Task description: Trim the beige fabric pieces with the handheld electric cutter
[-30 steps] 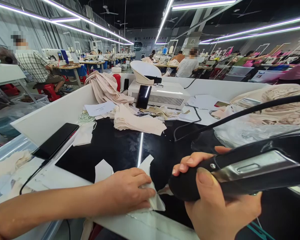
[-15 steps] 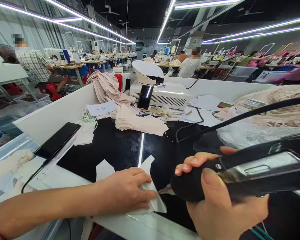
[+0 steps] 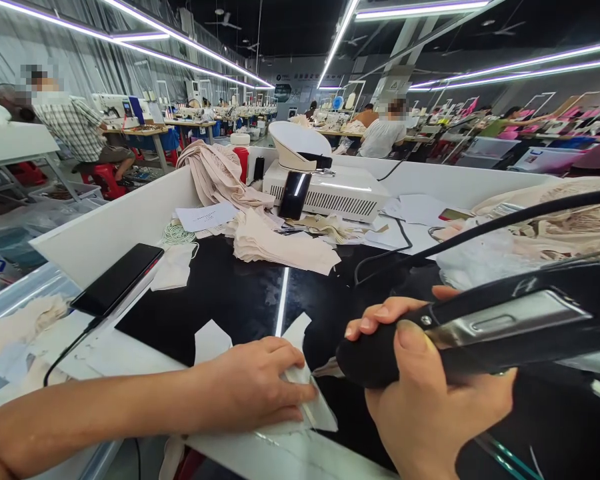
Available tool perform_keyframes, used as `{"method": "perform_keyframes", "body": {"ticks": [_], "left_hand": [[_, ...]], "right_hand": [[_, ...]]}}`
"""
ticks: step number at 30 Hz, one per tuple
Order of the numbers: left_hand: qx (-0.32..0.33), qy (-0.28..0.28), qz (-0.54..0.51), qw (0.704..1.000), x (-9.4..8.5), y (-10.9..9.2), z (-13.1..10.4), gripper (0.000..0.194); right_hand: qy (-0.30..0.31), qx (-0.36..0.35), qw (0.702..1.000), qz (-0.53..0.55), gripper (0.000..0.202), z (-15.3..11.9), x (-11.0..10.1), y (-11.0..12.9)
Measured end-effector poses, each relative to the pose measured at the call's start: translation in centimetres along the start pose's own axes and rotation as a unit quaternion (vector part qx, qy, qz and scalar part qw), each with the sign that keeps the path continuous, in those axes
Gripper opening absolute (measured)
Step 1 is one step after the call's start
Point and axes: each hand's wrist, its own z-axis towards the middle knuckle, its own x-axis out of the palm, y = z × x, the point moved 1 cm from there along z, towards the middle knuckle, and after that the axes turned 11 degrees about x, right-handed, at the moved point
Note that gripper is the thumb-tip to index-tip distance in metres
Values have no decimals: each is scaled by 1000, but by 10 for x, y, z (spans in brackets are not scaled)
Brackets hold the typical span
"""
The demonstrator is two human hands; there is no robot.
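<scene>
My left hand (image 3: 260,383) lies at the table's front edge, its fingers pressing down on a pale fabric piece (image 3: 323,407). A white piece (image 3: 211,341) pokes out behind that wrist. To the right, my right hand (image 3: 420,393) is wrapped round the black rounded end of a handheld tool (image 3: 510,323), which has a silver panel on its side. The tool is raised over the black work surface (image 3: 230,287), with a thick cable above it. Its far end runs out of view at the right.
Cream fabric pieces (image 3: 280,243) are stacked behind the hands. A phone (image 3: 117,280) lies left; another phone (image 3: 295,195) leans on a white vented box (image 3: 350,193). Plastic-wrapped fabric (image 3: 490,257) sits right. White panels (image 3: 115,207) border the table; people sit beyond.
My right hand and the tool have shifted slightly left and up, and the tool's tilt has changed a little. My left hand stays on the fabric; the whole view has shifted slightly.
</scene>
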Motion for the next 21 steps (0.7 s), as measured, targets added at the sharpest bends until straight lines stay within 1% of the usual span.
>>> {"method": "perform_keyframes", "body": {"ticks": [4,7,10,12,14,16,19,21], "left_hand": [[-4,2,-1,1000,4,-3,1,37],[-14,-4,11,1000,7,-11,4,35],[-20,-4,24,999,5,-20,7,34],[-13,-8,38,999,1,-18,9,31],[-5,-6,54,999,-3,-7,10,25],[15,3,51,999,-6,12,13,19],[72,31,-10,997,-6,43,17,22],[80,55,-52,994,-4,59,18,23]], "right_hand": [[11,-7,1000,6,56,3,2,-1],[14,-12,1000,-14,56,3,1,1],[10,-14,999,-27,57,1,0,1],[13,-15,999,-31,59,1,-1,0],[18,-14,999,-31,60,1,-3,-2],[23,-13,999,-27,61,1,-5,-3],[27,-17,999,-20,62,2,-5,-2],[29,-22,999,-20,61,2,-5,-2]]}}
